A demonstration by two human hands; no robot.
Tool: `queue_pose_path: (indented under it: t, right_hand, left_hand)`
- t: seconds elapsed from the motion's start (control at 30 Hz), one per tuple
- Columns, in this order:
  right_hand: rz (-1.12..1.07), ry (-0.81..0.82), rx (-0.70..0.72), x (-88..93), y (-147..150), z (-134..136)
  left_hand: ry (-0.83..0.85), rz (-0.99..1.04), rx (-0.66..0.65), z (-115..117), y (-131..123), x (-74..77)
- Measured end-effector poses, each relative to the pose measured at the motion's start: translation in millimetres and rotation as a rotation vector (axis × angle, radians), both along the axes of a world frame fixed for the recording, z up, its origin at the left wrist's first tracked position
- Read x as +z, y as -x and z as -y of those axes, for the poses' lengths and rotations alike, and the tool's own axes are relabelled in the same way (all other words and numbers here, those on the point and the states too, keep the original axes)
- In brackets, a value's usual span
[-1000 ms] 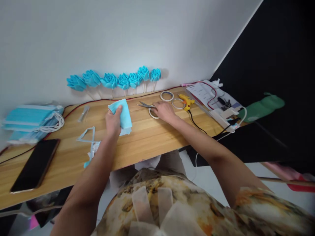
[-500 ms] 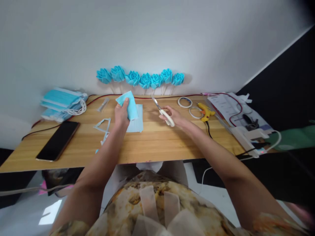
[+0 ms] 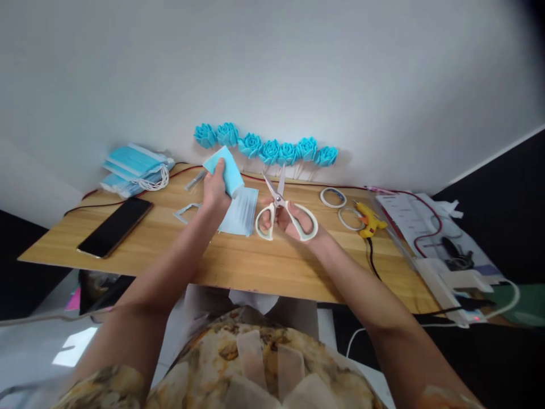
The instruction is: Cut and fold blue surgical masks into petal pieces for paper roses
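Note:
My left hand (image 3: 216,192) grips a folded blue face mask piece (image 3: 238,199), lifted a little above the wooden desk (image 3: 238,261), its upper part bent up past my thumb. My right hand (image 3: 289,218) holds white-handled scissors (image 3: 284,215) with fingers through the loops. The blades are spread apart and point up and away, just right of the mask piece and clear of it. A row of blue fabric roses (image 3: 266,146) leans against the white wall behind both hands.
A stack of blue masks (image 3: 134,168) and a black phone (image 3: 114,226) lie at the left. Cut mask strips (image 3: 186,211) lie by my left wrist. Two tape rings (image 3: 332,197), a yellow glue gun (image 3: 368,218), papers and a power strip (image 3: 447,278) fill the right side.
My right hand picked the scissors up from the desk, brought them toward the mask piece and opened the blades. My left hand raised the mask piece. The camera view shifted.

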State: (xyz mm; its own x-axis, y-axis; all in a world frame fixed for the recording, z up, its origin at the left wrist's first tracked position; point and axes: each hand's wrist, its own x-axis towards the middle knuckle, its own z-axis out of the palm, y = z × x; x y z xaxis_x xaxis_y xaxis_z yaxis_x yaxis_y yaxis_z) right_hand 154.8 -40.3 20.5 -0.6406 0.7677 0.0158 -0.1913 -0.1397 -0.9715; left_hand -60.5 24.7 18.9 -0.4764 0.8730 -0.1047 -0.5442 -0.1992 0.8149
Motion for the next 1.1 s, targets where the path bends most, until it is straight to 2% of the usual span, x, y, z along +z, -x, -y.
queue_pose_path:
  t: [0.07,0.13,0.23,0.3,0.4,0.47,0.57,0.63,0.7,0.73,0.8,0.83,0.9,1.0,1.03,1.1]
  right_hand:
    - [-0.052,-0.028,-0.120,-10.2,-0.7,-1.8]
    - [-0.076,-0.022,-0.260,-17.0,-2.2,-5.0]
    - [-0.078,0.026,-0.429,-20.4,-5.9,-10.4]
    - [-0.068,0.021,-0.494,-20.1,-8.5,-13.0]
    - [0.039,-0.108,-0.529,-18.1,-15.4,-17.4]
    - [0.252,-0.273,-0.576,-16.4,-25.6,-22.3]
    - [0.851,-0.572,-0.631,-13.8,-48.5,-31.3]
    - [1.232,-0.672,-0.540,-12.4,-63.5,-35.6]
    - [1.434,-0.709,-0.440,-10.7,-73.4,-36.6]
    - [1.472,-0.724,-0.436,-9.7,-75.6,-35.9]
    - [1.441,-0.777,-0.547,-7.4,-74.0,-32.8]
    - [1.360,-0.806,-0.624,-6.4,-70.3,-30.8]
    - [1.057,-0.795,-0.712,-6.0,-58.4,-26.6]
    - [0.503,-0.526,-0.571,-10.2,-35.6,-20.9]
    - [0.396,-0.446,-0.534,-12.7,-28.6,-19.3]
    - [0.293,-0.369,-0.562,-18.0,-18.1,-16.6]
  left_hand:
    - [-0.004,-0.060,0.065,5.1,-7.7,3.4]
    - [-0.035,-0.149,0.042,13.3,-18.0,-0.6]
    - [-0.060,-0.281,-0.143,29.3,-33.2,-11.6]
    - [-0.073,-0.379,-0.280,39.2,-40.4,-15.7]
    - [-0.094,-0.477,-0.371,48.0,-45.5,-14.6]
    - [-0.075,-0.463,-0.366,49.2,-45.9,-12.5]
    - [-0.027,-0.370,-0.355,46.9,-44.6,-12.7]
    - [-0.027,-0.334,-0.359,45.1,-44.3,-14.9]
    - [-0.031,-0.338,-0.371,44.6,-44.9,-16.7]
    - [-0.031,-0.351,-0.381,44.9,-45.5,-17.0]
    - [-0.036,-0.396,-0.407,46.4,-46.9,-16.4]
    - [-0.044,-0.426,-0.421,47.5,-47.5,-15.6]
    - [-0.076,-0.507,-0.441,49.8,-48.5,-13.8]
    - [-0.130,-0.635,-0.457,52.8,-50.0,-13.0]
    - [-0.145,-0.670,-0.465,53.4,-50.7,-13.6]
    - [-0.166,-0.726,-0.484,54.1,-52.3,-16.0]
